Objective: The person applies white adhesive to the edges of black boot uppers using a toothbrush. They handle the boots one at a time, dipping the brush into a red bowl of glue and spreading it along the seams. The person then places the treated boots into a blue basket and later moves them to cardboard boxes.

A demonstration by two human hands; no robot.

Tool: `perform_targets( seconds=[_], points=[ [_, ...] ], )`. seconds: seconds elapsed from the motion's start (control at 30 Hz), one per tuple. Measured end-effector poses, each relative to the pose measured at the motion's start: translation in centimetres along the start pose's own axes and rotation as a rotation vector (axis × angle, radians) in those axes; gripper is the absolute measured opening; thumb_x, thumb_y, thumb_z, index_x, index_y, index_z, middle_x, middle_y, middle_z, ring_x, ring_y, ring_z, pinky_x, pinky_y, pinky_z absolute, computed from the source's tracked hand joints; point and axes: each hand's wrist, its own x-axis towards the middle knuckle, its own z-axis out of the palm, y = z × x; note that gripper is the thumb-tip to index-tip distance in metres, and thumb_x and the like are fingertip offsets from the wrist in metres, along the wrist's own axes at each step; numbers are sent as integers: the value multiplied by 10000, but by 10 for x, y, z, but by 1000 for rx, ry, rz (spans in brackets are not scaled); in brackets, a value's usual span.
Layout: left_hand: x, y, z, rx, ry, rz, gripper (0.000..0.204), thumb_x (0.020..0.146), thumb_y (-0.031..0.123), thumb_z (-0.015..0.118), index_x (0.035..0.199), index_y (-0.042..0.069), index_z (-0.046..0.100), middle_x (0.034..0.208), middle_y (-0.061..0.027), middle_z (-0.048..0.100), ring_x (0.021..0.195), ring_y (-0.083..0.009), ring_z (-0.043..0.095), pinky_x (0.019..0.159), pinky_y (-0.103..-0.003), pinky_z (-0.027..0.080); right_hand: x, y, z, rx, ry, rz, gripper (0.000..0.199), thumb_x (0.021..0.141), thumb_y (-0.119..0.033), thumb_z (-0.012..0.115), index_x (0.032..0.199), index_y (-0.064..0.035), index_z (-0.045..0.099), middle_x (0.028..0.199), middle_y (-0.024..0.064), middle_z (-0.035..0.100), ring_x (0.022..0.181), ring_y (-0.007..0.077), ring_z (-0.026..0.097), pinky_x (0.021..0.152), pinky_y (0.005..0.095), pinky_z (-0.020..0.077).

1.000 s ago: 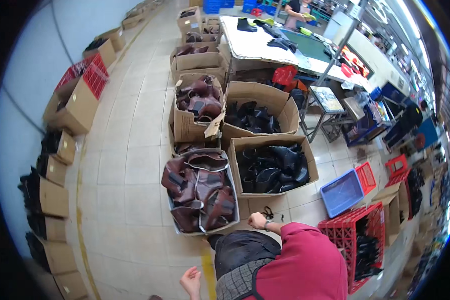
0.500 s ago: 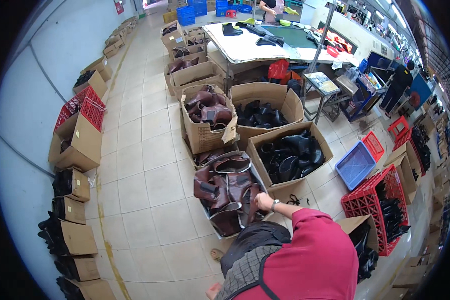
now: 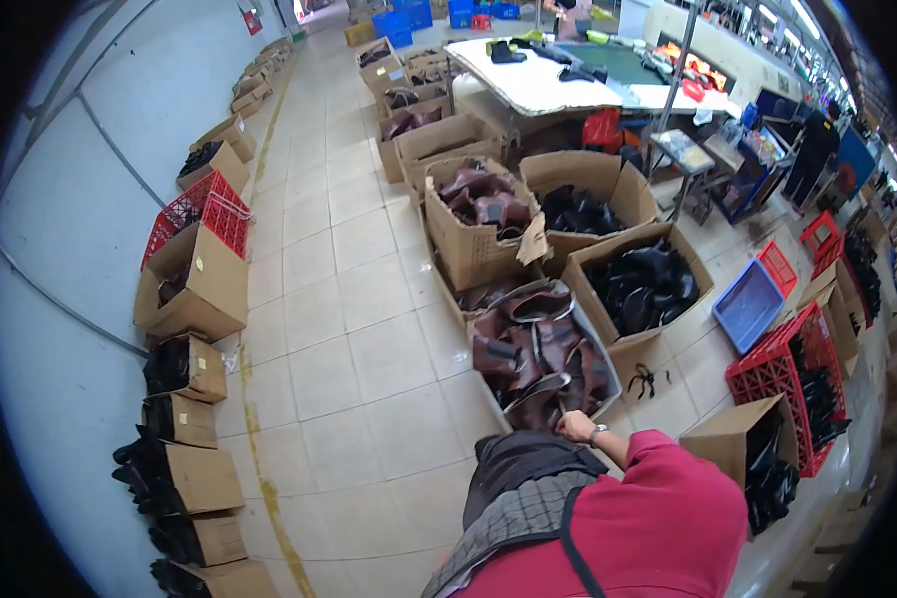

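In the head view, our right hand point(image 3: 575, 427) is at the near edge of a box point(image 3: 604, 349), toward its near right corner. The fingers are bent into a narrow curl with their tips turned toward the box, and we cannot tell whether they close on the rim or on a piece inside. A watch point(image 3: 597, 432) circles our wrist, below a red sleeve point(image 3: 658, 453). Our left hand is out of view, so we cannot tell how its grip stands.

The brown boots point(image 3: 558, 344) fill the box to its rim, lying tilted over one another. The one nearest our grip lies along the near edge, just beside our fingers and to their left; the others reach away from the hand to the far edge.

Beyond that far edge we see a taller carton point(image 3: 468, 249), also heaped with brown boots. Off the right edge of our box, a carton of black boots point(image 3: 648, 284) stands close by, and some black straps point(image 3: 644, 382) lie on the floor. Farther right we have a blue basket point(image 3: 750, 304), tilted, and a red crate point(image 3: 767, 374) holding black pieces.
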Motion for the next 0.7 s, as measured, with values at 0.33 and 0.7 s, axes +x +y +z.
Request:
perform_targets(
  seconds=[0.33,0.7],
  points=[
    [114,216,-17,127,-72,28,308,968,273,599,1185,53,610,829,-146,692,724,-263,713,608,-379,594,20,-63,-41,398,95,555,187,795,-252,711,819,-78,775,751,153,718,737,283,714,703,398,560],
    [145,470,68,382,-242,102,387,1007,235,545,1347,51,544,875,-114,689,775,-220,692,661,-340,567,229,-118,-127,149,479,659,383,762,-476,689,714,-102,757,712,151,695,714,329,694,681,427,550]
  ],
)
